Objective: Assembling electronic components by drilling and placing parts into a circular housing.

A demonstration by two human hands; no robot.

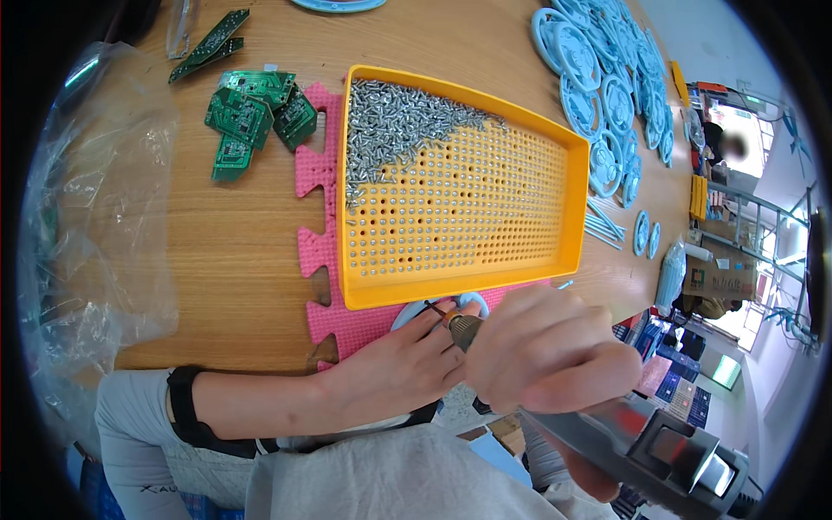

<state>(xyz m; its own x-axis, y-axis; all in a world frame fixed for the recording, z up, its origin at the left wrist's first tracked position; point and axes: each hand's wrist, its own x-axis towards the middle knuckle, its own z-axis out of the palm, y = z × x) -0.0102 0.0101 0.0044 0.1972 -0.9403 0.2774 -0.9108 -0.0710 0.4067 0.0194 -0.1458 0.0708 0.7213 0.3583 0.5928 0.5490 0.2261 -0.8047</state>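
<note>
My right hand (555,351) is wrapped round a grey electric screwdriver (646,446). Its brass-coloured nose and thin bit point left, toward the fingers of my left hand (414,362). Those fingers grip a light blue plastic part (472,303) at the near edge of the pink foam mat (319,173); my hand covers most of the part. Just beyond both hands stands a yellow tray (464,293) with a perforated bed. Loose silver screws (390,113) are heaped in its far left corner, and many holes hold screws. Where the bit's tip meets the part is hard to make out.
Several green circuit boards (251,113) lie left of the tray, near a clear plastic bag (113,225). Light blue wheel-shaped parts (576,56) are piled at the far right, with thin blue rods (604,225) closer in. All rest on a wooden table (217,269).
</note>
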